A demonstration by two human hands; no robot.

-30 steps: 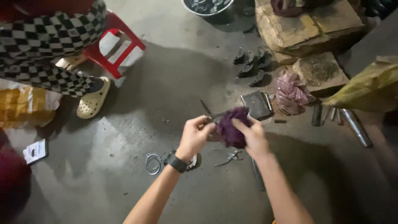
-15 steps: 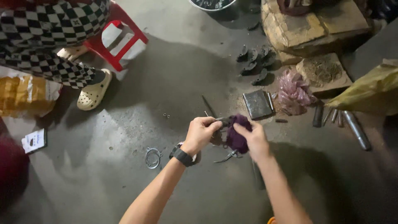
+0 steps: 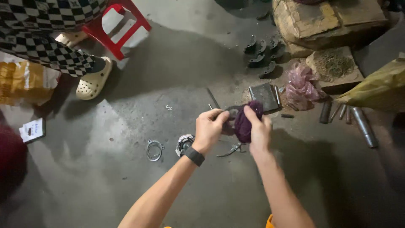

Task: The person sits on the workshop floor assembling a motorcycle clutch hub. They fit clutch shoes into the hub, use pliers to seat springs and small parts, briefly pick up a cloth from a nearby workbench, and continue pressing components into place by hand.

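A small dark metal part (image 3: pixel 231 113) is gripped in the fingers of the left hand (image 3: pixel 209 128), while a dark purple rag (image 3: pixel 247 121) is clenched in the right hand (image 3: pixel 258 131) and pressed against that part. Both hands are held together above the concrete floor (image 3: pixel 126 185). The step in hand is judged to be wiping or rubbing the part clean with the rag.

Just below the rag, pliers (image 3: pixel 230 150) lie on the floor; to the left of the rag and lower, a round toothed metal assembly (image 3: pixel 184 144) and, further left, a wire ring (image 3: pixel 154 150) are seen. Above and right of the rag lie a flat metal plate (image 3: pixel 264 96) and a crumpled pink plastic bag (image 3: pixel 300 86).

The next move is judged to call for a firm pinch on the part as it is turned, so that unwiped faces are brought against the rag.
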